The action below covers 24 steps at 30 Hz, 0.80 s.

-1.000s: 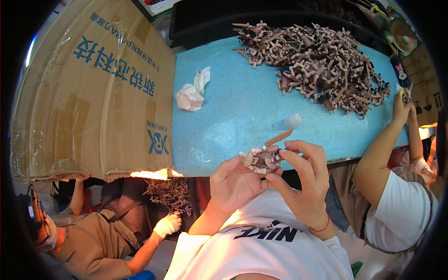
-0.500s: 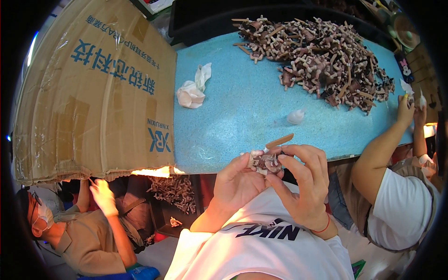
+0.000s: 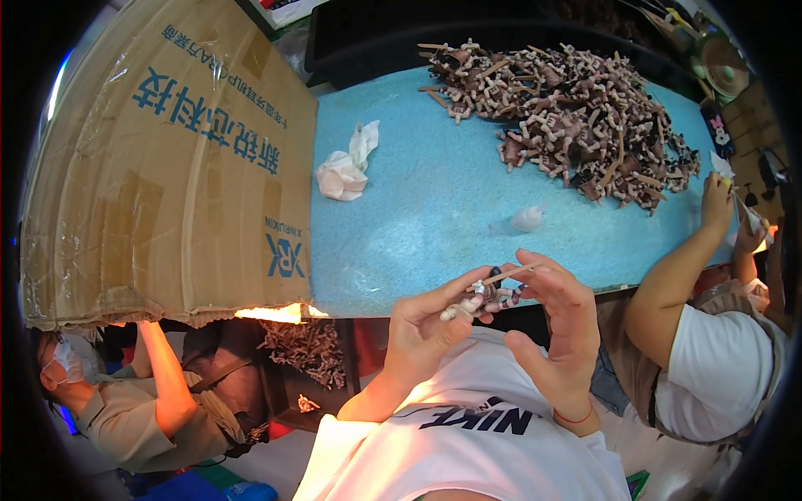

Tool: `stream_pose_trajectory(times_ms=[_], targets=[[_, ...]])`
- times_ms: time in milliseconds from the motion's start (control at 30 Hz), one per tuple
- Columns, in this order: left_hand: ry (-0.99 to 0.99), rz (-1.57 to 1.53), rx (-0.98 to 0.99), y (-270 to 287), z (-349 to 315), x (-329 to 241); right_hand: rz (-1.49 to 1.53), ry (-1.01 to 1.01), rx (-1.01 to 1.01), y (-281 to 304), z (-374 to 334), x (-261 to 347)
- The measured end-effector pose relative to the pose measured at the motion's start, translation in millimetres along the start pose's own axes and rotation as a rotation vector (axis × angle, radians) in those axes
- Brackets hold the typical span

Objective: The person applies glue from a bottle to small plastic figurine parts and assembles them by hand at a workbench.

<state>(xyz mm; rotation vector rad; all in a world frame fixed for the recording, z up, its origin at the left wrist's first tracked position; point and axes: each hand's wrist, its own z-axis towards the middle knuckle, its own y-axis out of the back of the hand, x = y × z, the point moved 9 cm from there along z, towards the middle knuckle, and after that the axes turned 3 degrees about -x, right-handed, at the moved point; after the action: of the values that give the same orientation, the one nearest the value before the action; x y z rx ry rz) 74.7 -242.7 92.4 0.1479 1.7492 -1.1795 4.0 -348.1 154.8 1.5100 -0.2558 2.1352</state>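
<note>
Cardboard box [image 3: 167,167], large and flattened at its flap, covers the left end of the blue foam worktop [image 3: 434,217]. Beyond it, a heap of small brown and cream figurine parts [image 3: 576,117] fills the far right corner, while a crumpled white cloth [image 3: 344,167] lies near the box's edge and a small white blob [image 3: 528,219] sits alone nearer the front edge. A co-worker in a white shirt [image 3: 718,367] leans in at the right end, one arm raised over the worktop's corner. At the front edge, just off the worktop, the left hand [image 3: 430,321] pinches a small figurine piece [image 3: 480,294] between thumb and curled fingers. The right hand [image 3: 560,321] stands beside it, fingers spread loosely, thumb and forefinger tips holding a thin wooden stick [image 3: 514,274] against the piece.
</note>
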Motion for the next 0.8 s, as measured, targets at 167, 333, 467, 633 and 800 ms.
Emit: stream_pose_trajectory(times_ms=[167, 333, 467, 633, 800], targets=[[-0.391, 0.596, -0.032, -11, -6, -34, 0.348, -0.159, 0.069, -13, 2, -8], [-0.508, 0.79, -0.021, -21, -10, -45, 0.334, -0.174, 0.122, -21, 5, -5], [-0.555, 0.907, -0.017, -27, -12, -49, 0.334, -0.185, 0.147, -22, 6, -6], [-0.558, 0.97, -0.029, -31, -14, -52, 0.355, -0.162, 0.164, -24, 7, -7], [-0.589, 1.033, -0.045, -35, -15, -54, 0.385, -0.135, 0.185, -25, 9, -9]])
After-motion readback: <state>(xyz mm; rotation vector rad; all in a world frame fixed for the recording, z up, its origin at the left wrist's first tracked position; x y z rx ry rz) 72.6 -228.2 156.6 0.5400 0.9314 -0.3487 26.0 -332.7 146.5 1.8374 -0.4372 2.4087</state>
